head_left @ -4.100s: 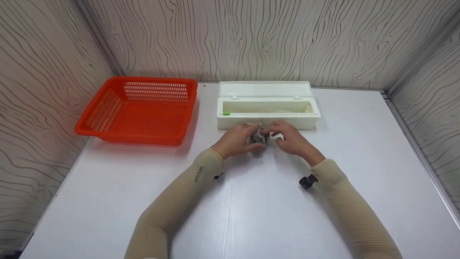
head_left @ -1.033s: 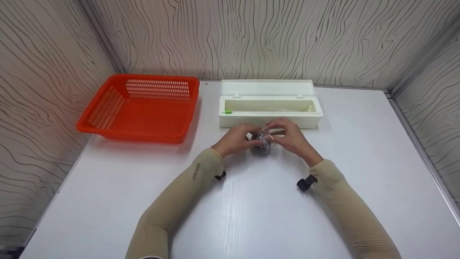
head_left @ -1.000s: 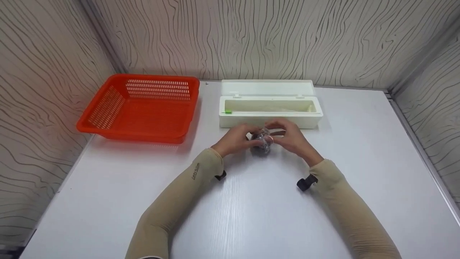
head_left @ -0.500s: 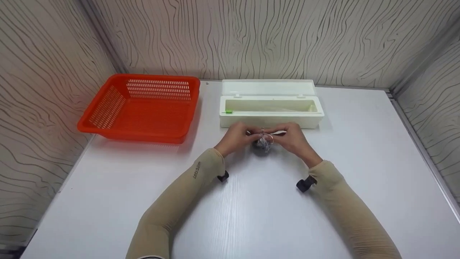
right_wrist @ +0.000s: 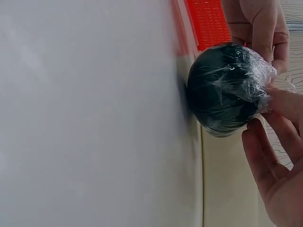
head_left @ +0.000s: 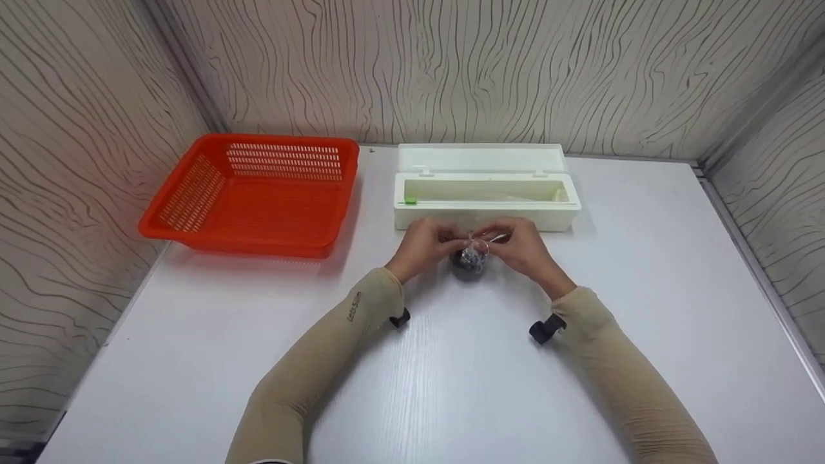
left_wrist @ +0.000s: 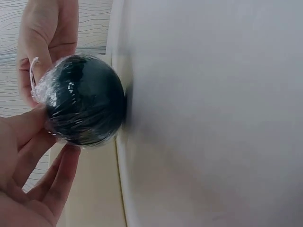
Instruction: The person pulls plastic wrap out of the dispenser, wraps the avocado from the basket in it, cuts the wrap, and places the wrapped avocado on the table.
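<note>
A dark, round ball (head_left: 468, 265) wrapped in clear cling film sits on the white table between the two hands. Gathered film (left_wrist: 45, 87) bunches at its top, shiny and crinkled. My left hand (head_left: 425, 246) pinches this gather from the left, thumb and fingertips together. From the right, my right hand (head_left: 519, 248) pinches it too, fingertips close to those of the left. In the left wrist view a thin pale loop (left_wrist: 33, 71) stands out beside the right thumb. The right wrist view shows the film (right_wrist: 260, 75) drawn up tightly off the ball.
Right behind the hands stands a long white box (head_left: 490, 216) with its lid raised and a small green slider (head_left: 410, 200) on its front edge. A red plastic basket (head_left: 248, 248) stands at the back left. Patterned panels (head_left: 451, 71) close off the back and sides.
Four seconds ago the fingers spread around the ball; now both hands have come together above it, pinching the gathered film. More of the ball shows below the fingers. Box and basket stay put.
</note>
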Demonstrator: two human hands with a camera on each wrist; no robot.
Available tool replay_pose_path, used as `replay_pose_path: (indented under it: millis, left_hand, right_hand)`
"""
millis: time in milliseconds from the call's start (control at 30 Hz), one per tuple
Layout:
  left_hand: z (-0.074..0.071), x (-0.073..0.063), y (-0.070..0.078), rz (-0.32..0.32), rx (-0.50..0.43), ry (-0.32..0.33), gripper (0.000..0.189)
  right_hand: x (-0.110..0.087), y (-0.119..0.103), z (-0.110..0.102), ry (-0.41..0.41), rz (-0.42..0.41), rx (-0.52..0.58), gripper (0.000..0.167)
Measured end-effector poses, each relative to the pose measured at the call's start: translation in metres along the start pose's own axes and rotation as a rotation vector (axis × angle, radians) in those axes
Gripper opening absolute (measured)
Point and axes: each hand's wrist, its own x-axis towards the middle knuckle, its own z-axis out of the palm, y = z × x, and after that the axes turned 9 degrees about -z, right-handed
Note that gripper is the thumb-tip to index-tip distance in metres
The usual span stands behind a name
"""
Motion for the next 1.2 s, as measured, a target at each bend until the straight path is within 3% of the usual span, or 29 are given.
replay_pose_path:
  millis: [267,433,633,767,1033,1133,1200]
  left_hand:
    - [-0.007,-0.001,-0.002,-0.002,-0.025,-0.086,0.024]
    - [-0.010,0.000,0.000,-0.045,-0.009,-0.073,0.019]
    - [-0.009,0.001,0.003,-0.074,-0.001,-0.047,0.015]
    - [-0.008,0.000,0.003,-0.089,-0.003,-0.022,0.014]
    - [-0.006,0.001,0.004,-0.052,-0.085,-0.050,0.010]
    - [-0.006,0.000,0.005,-0.045,-0.046,-0.044,0.005]
    - [-0.006,-0.001,0.007,-0.007,0.045,-0.038,0.005]
  right_hand:
    - [0.001,-0.002,0.000,-0.005,0.036,0.005,0.022]
    - [0.002,-0.003,0.001,-0.009,0.048,0.037,0.023]
    - [-0.002,-0.009,-0.004,-0.023,0.001,-0.114,0.020]
    - [-0.002,-0.009,-0.006,-0.061,-0.018,-0.142,0.021]
    - [0.001,-0.003,-0.008,-0.038,0.047,0.019,0.023]
    - [0.001,0.000,-0.007,-0.048,0.038,0.095,0.035]
    - [0.000,0.002,-0.007,-0.067,0.044,0.119,0.039]
